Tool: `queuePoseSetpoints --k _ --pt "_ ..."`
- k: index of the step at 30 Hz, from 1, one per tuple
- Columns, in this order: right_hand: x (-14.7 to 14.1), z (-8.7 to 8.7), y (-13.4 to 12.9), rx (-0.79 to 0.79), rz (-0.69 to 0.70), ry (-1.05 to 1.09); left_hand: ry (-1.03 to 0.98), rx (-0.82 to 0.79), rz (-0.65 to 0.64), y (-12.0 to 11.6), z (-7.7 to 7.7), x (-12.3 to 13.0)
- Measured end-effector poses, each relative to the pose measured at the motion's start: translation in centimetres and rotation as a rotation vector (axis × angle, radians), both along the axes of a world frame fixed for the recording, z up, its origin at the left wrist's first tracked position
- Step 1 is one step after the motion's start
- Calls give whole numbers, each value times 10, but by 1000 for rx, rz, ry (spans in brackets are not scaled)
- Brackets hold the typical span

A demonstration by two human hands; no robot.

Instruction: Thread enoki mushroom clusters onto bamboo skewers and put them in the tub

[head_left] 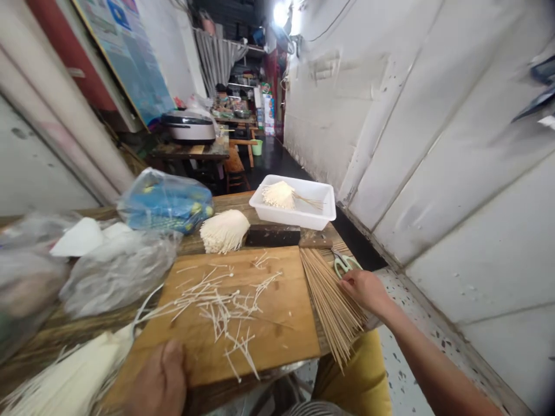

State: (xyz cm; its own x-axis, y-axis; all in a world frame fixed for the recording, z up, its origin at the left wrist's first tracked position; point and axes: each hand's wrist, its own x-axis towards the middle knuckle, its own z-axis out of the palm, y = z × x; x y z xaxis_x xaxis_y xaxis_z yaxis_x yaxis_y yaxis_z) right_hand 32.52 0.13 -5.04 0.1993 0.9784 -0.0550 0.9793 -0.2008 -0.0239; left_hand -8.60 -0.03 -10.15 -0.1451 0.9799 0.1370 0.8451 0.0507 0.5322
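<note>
My right hand (366, 292) lies on a fan of thin bamboo skewers (333, 306) and grips them at the right edge of the table. Green-handled scissors (344, 263) sit just beyond that hand. My left hand (160, 377) is at the near edge of a wooden cutting board (281, 341), partly cut off by the frame. Loose enoki mushroom stems (221, 306) are scattered across the board. A bunch of enoki (224, 231) lies past the board, and a larger bundle (69, 370) lies at the lower left. Another bunch (278, 195) rests in a white plastic tray (299, 215).
Clear and blue plastic bags (165, 202) crowd the table's left side. A dark block (273, 235) lies behind the board. A white wall (433, 144) runs along the right, above a speckled floor (416, 358). Farther back stands a rice cooker (189, 126).
</note>
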Motion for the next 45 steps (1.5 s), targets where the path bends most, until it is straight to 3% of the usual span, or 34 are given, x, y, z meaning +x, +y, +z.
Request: queuePoseSetpoints --k 3,8,13,18,22,26,29,33,39,45 --pt "-1 -10 -3 18 -16 -40 -31 112 -50 6 11 23" --pt "3 -18 4 46 24 -77 73 459 -377 8 15 44" --pt "2 -18 9 71 59 -91 300 364 -602 6 10 46" --pt "-14 -10 0 111 137 -25 332 256 -603 12 7 51" --pt "-51 5 -9 87 305 67 350 239 -639 22 8 58" --pt "-103 12 -6 18 536 109 350 269 -570 42 7 62" --pt "-127 6 5 -36 599 66 342 291 -471 60 4 61" --pt "-128 -1 17 -88 595 5 298 287 -367 75 2 51" --pt "-129 0 15 -104 599 -3 172 300 -100 72 7 30" --pt "-134 1 16 -156 569 -20 181 122 -55 93 8 13"
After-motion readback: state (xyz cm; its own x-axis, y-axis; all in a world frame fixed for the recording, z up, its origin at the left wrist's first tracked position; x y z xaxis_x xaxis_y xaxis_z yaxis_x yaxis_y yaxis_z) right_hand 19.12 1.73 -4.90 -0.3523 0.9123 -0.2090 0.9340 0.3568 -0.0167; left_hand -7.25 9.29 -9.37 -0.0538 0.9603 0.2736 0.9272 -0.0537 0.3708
